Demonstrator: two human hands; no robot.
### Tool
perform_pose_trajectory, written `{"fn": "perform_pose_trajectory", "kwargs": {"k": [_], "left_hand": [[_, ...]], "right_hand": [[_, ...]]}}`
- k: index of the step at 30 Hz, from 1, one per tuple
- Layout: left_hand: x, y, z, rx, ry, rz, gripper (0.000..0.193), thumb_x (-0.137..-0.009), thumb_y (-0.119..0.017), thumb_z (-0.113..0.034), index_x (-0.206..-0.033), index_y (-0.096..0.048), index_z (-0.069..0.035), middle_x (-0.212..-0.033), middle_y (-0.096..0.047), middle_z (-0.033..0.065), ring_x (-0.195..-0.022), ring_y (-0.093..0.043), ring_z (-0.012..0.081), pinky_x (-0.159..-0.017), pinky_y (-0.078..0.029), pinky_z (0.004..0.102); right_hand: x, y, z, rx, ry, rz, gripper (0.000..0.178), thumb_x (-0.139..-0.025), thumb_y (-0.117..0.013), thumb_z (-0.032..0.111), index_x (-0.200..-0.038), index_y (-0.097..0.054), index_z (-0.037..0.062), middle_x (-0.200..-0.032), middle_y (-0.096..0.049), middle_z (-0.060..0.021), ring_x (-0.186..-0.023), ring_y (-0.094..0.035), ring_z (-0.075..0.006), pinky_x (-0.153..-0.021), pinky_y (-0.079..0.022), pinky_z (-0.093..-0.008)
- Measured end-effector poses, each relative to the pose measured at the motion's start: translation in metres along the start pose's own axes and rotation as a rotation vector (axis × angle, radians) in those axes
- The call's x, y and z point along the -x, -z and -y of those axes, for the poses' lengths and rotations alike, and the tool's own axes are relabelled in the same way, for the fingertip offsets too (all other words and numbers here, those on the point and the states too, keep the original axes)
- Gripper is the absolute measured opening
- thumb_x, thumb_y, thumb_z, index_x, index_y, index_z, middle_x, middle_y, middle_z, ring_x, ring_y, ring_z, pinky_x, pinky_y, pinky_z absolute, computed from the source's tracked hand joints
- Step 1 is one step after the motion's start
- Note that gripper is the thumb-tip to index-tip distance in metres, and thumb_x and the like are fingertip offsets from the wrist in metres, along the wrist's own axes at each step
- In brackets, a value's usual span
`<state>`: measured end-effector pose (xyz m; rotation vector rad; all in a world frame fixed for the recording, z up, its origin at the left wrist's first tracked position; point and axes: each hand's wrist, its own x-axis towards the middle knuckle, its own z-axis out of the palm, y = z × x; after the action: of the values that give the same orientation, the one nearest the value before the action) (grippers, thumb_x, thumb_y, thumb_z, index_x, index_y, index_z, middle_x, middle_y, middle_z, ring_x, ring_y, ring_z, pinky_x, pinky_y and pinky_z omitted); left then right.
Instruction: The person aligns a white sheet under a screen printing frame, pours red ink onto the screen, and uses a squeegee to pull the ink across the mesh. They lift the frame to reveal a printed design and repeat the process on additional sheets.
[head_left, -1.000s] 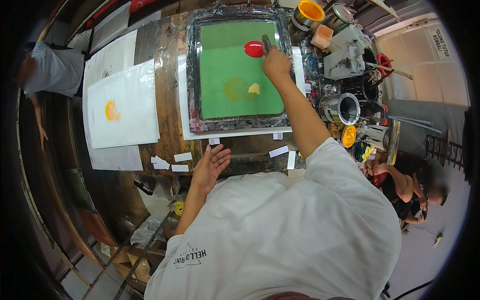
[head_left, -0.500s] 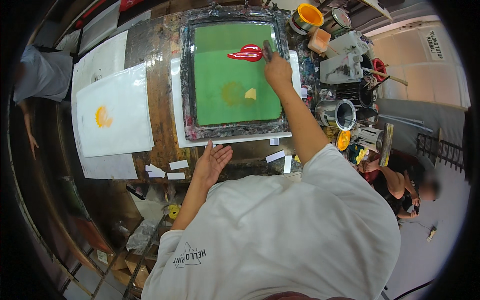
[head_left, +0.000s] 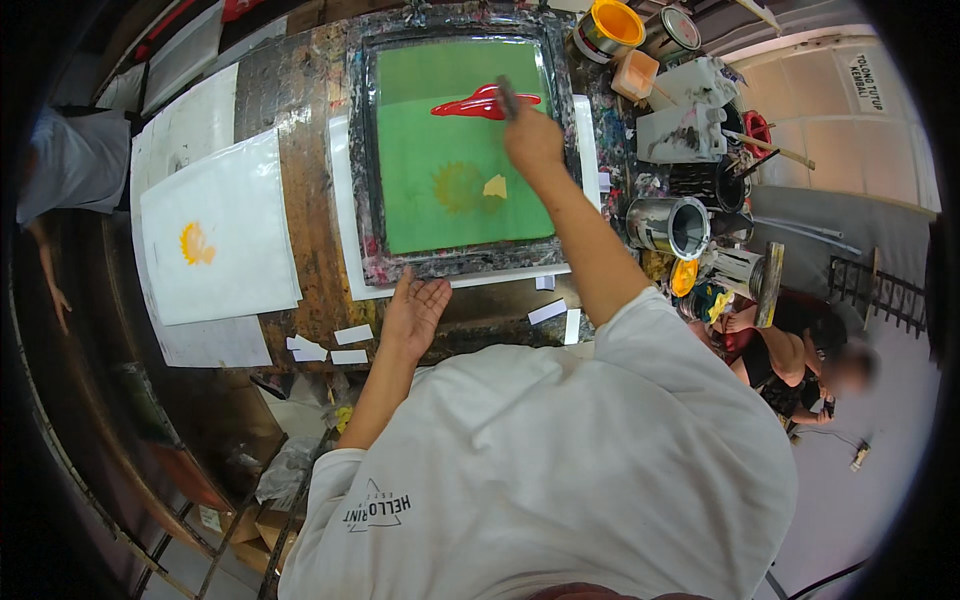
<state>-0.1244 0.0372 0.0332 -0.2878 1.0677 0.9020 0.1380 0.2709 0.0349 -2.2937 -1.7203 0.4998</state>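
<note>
A screen-printing frame (head_left: pixel 470 265) with a green mesh (head_left: pixel 430 140) lies on white board at the table. Red ink (head_left: pixel 462 106) is smeared across the mesh's upper part. My right hand (head_left: pixel 535 145) is closed around a dark spatula (head_left: pixel 507 97), whose blade is in the red ink. Below the ink, the mesh shows a faint yellowish sun-like patch (head_left: pixel 456 188) and a small tan piece (head_left: pixel 495 186). At the frame's near edge is my left hand (head_left: pixel 415 312), palm up with fingers stretched; its fingertips overlap the rim, and I cannot tell whether they press on it.
White sheets (head_left: pixel 215 290), the top one with a yellow sun-like print (head_left: pixel 197 244), lie left. Paper slips (head_left: pixel 350 357) sit near the front edge. Ink cans (head_left: pixel 670 228), a yellow-ink can (head_left: pixel 610 28) and jugs (head_left: pixel 680 135) crowd the right. People are at both sides.
My right hand and the spatula have moved left, and the red ink is spread wider leftward. My left hand has come up against the frame's near edge. The view has shifted slightly.
</note>
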Motion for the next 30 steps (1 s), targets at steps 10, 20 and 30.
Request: {"fn": "perform_pose_trajectory", "kwargs": {"k": [10, 20, 30], "left_hand": [[-0.016, -0.006, -0.009, 0.131, 0.054, -0.047, 0.128, -0.098, -0.073, -0.053, -0.159, 0.017, 0.016, -0.165, -0.013, 0.0392, -0.147, -0.040, 0.0479, -0.121, -0.044, 0.0505], [-0.021, -0.014, -0.012, 0.211, 0.105, -0.104, 0.141, -0.091, -0.079, -0.060, -0.158, 0.019, 0.016, -0.169, -0.002, 0.0369, -0.154, -0.026, 0.0492, -0.125, -0.036, 0.0549], [-0.021, -0.018, -0.018, 0.160, 0.122, -0.066, 0.141, -0.093, -0.075, -0.063, -0.154, 0.019, 0.024, -0.165, -0.001, 0.0421, -0.152, -0.026, 0.0501, -0.126, -0.034, 0.0544]], "right_hand": [[-0.008, 0.011, 0.014, 0.015, 0.276, 0.067, 0.034, -0.090, -0.068, 0.015, -0.123, -0.066, 0.0084, -0.097, -0.075, -0.0207, -0.094, -0.073, -0.0432, -0.083, -0.058, -0.0564], [-0.069, -0.001, -0.012, 0.303, 0.574, -0.164, 0.034, -0.094, -0.057, 0.004, -0.123, -0.069, 0.0185, -0.098, -0.078, -0.0068, -0.097, -0.073, -0.0286, -0.096, -0.046, -0.0544], [-0.056, 0.000, -0.012, 0.224, 0.604, -0.006, 0.036, -0.095, -0.055, 0.001, -0.122, -0.067, 0.0204, -0.103, -0.075, -0.0059, -0.104, -0.071, -0.0273, -0.103, -0.038, -0.0599]]}}
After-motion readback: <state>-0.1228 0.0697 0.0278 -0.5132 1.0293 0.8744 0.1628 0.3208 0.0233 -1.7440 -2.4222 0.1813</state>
